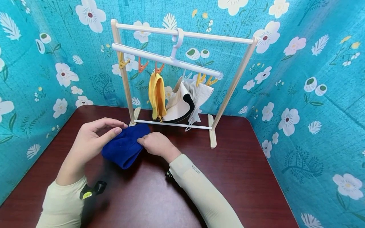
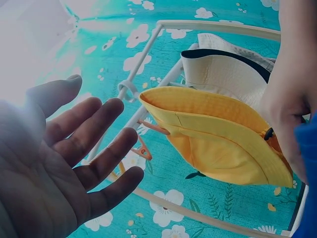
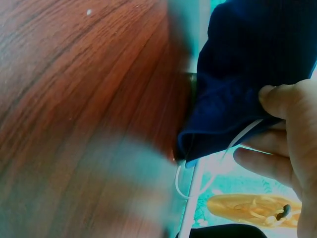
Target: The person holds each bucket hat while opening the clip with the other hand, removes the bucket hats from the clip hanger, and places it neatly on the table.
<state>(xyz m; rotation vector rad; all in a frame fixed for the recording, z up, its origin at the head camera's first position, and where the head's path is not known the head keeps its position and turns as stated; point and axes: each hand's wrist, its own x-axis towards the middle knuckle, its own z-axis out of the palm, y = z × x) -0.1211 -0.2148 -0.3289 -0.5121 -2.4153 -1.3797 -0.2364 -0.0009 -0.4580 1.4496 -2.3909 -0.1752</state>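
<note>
A dark blue cloth hat is held at the left of the table, its opening facing toward me. My right hand pinches its right edge between thumb and fingers. In the right wrist view, the thumb presses on the blue cloth, and a thin white cord passes near the fingers. My left hand is raised at the hat's upper left, fingers loosely bent and spread. The left wrist view shows its palm holding nothing. Behind hangs a yellow bucket hat, clipped by an orange clip.
A wooden rack stands at the back, carrying a white hanger bar. From it hang a white hat with black lining and a pale grey-white hat. Another orange clip and a yellow clip hang at the left end.
</note>
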